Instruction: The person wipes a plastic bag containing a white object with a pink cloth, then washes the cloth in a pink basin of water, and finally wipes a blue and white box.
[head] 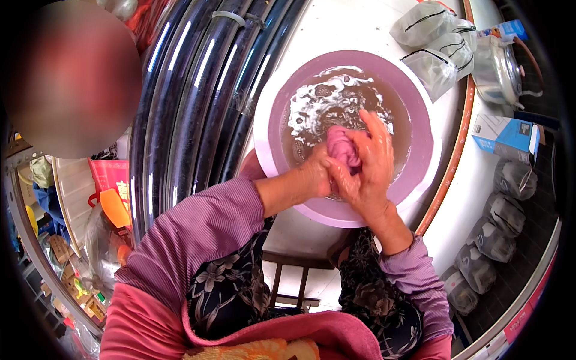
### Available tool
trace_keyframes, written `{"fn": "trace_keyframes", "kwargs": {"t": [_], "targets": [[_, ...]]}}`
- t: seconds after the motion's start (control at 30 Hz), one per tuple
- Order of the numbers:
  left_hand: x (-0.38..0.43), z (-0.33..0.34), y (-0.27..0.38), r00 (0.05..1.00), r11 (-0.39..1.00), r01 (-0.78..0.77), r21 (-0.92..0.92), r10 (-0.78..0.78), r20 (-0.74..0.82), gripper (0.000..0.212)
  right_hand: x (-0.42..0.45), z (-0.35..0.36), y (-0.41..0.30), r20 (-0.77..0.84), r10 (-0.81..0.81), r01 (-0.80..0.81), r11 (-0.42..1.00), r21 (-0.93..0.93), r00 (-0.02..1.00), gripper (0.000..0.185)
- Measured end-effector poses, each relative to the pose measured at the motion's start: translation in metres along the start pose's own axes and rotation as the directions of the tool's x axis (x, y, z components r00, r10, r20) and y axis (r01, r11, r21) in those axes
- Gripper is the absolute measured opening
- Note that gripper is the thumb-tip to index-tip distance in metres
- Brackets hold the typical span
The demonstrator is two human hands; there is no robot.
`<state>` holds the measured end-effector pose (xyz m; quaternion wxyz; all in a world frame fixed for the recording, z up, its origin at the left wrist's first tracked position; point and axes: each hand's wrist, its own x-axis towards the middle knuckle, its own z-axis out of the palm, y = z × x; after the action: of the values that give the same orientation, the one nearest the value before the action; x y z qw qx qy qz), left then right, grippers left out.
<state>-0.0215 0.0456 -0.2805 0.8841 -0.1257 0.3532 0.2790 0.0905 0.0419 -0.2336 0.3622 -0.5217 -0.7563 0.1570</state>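
Observation:
A round plastic basin [351,216], white-rimmed and pinkish purple inside, holds brownish water [391,108] with patches of white foam. Over its near half both of my hands meet around a wet, bunched pink cloth [343,146]. My left hand [318,168] grips the cloth from the left, with its fingers partly hidden. My right hand [371,162] presses against the cloth from the right, its thumb low across it and some fingers pointing up and away. Both hands are wet.
Long, shiny dark tubes [193,90] lie left of the basin. Tied plastic bags [427,67] and a glass pot [497,69] stand at the upper right, near a blue-and-white box [506,137]. An orange-brown hose [450,166] curves along the right. A wooden stool [292,261] shows below.

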Motion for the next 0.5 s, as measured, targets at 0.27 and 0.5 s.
{"fn": "trace_keyframes", "kwargs": {"t": [0.27,0.5], "targets": [[0.0,-0.005,-0.008,0.983,0.98,-0.07,0.189,0.1,-0.154,0.029,-0.003,0.013,0.003,-0.019,0.087,-0.083,0.983,0.165,0.996,0.02],[-0.015,0.022,-0.008,0.93,0.957,-0.141,0.254,0.216,-0.298,0.039,-0.004,0.018,0.008,-0.053,0.095,-0.085,0.983,0.165,0.994,0.007]]}}
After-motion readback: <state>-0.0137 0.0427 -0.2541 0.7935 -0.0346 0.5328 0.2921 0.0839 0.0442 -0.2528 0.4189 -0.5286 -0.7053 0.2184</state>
